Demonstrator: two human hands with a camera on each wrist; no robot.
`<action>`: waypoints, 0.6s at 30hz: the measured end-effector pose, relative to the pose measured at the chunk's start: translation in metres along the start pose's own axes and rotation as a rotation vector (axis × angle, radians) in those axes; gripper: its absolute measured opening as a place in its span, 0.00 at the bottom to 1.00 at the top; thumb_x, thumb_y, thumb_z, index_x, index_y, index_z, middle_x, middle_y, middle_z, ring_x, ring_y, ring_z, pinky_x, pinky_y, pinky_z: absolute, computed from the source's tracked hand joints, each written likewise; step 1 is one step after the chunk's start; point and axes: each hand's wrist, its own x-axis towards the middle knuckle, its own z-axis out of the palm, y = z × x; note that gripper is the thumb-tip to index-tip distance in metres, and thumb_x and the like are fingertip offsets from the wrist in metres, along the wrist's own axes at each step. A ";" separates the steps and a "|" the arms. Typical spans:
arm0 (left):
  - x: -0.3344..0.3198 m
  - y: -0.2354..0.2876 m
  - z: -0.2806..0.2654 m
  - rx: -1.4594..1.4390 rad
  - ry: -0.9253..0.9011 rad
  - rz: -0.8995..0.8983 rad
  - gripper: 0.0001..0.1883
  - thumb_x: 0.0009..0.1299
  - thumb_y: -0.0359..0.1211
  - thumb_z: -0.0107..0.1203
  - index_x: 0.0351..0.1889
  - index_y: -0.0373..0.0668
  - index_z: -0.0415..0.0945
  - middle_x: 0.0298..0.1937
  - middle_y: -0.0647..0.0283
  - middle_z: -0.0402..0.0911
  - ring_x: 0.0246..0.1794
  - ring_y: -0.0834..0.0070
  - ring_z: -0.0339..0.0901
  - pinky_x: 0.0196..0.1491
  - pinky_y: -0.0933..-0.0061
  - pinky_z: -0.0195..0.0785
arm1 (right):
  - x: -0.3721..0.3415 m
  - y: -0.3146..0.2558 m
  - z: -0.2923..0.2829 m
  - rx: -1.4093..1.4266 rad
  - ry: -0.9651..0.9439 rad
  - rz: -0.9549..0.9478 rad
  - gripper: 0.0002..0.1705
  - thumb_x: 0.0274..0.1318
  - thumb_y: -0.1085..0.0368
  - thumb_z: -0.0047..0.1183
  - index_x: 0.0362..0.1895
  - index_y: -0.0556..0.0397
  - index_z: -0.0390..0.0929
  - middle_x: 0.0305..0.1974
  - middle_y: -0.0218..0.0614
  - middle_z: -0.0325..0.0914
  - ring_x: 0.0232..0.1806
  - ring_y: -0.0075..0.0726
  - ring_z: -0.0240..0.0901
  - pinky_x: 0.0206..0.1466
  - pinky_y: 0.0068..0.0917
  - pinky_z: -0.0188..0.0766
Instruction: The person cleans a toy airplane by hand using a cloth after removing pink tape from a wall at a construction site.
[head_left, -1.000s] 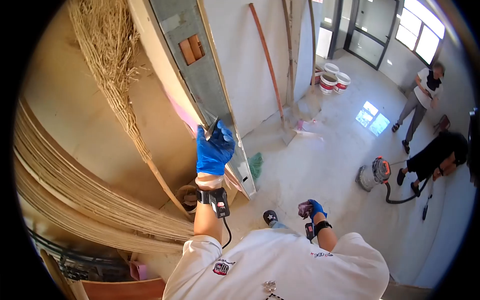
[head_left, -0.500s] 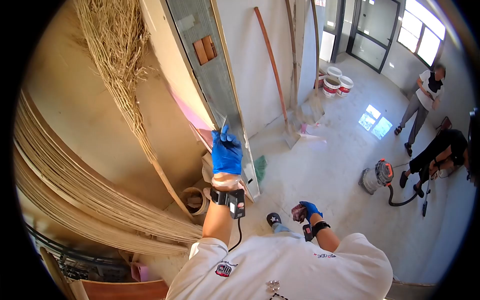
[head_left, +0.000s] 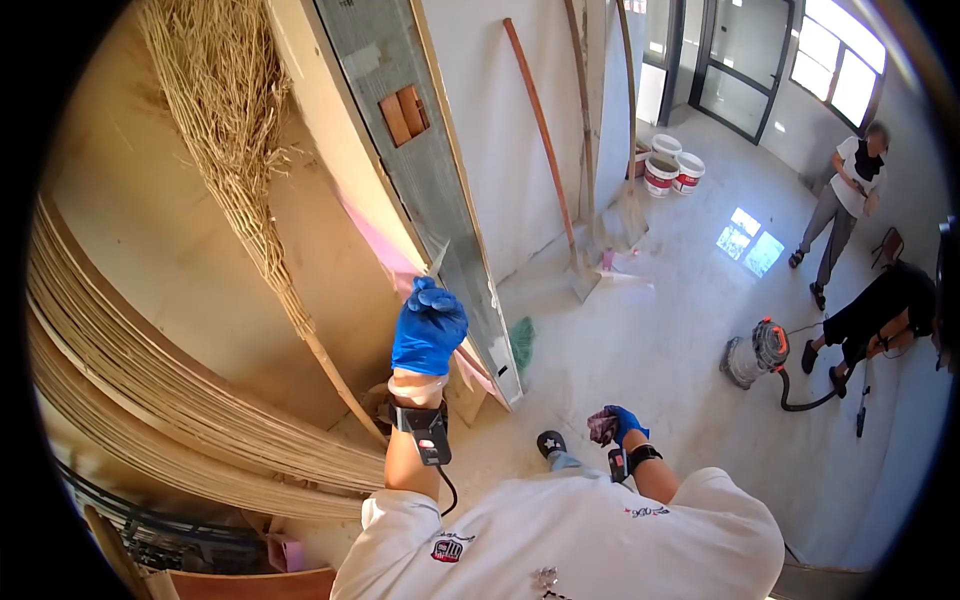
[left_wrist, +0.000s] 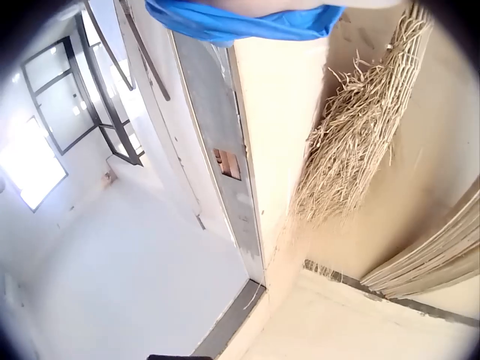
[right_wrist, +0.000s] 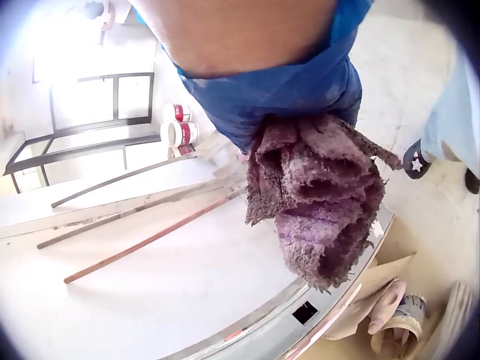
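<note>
In the head view my left hand [head_left: 428, 328], in a blue glove, is raised at the edge of a grey metal-faced door frame [head_left: 400, 160]. Its curled fingers hold a scraper whose thin metal blade [head_left: 438, 258] sticks out above them, overlapping the frame's face; the handle is hidden in the glove. Only the blue glove cuff [left_wrist: 247, 24] shows in the left wrist view. Low beside my body, my gloved right hand [head_left: 628, 425] grips a bunched, purplish-brown rag [right_wrist: 319, 199], its folds hanging out below the glove in the right wrist view.
A twig broom [head_left: 245, 180] leans at the left, above stacked curved boards [head_left: 150, 370]. Long-handled shovels [head_left: 545, 130] lean on the wall, near white buckets [head_left: 660, 175]. At the right, one person [head_left: 850, 190] stands and another [head_left: 880, 310] bends near a vacuum cleaner [head_left: 755, 352].
My left hand has moved slightly down along the frame, its fingers now more closed and the blade pointing up. The right hand still holds the rag. The view has shifted a little.
</note>
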 end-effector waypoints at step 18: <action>-0.018 0.000 -0.002 0.149 -0.152 -0.045 0.16 0.73 0.40 0.38 0.27 0.44 0.70 0.12 0.75 0.62 0.21 0.80 0.69 0.29 0.77 0.64 | -0.130 -0.111 0.241 -0.567 -0.315 -0.567 0.14 0.57 0.60 0.46 0.30 0.58 0.78 0.17 0.29 0.66 0.20 0.25 0.64 0.25 0.23 0.66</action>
